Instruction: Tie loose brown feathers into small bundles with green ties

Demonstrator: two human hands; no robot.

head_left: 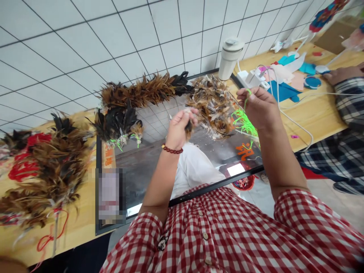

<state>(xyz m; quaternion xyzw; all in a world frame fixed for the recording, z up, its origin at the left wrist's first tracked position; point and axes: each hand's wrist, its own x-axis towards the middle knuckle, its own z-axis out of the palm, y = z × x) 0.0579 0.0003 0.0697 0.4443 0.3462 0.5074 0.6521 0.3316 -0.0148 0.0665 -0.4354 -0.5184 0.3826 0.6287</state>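
My left hand is closed around a small bunch of brown feathers, held above a dark glass-topped surface. My right hand pinches a bright green string that hangs down in a loose tangle beside it. Just behind both hands lies a loose pile of brown and white feathers. A red bead bracelet sits on my left wrist.
A long strip of bound brown feathers and a dark bundle lie at the back left. More feather bundles with red cord cover the left table. A white bottle, a power strip, felt scraps and another person's arm are at the right.
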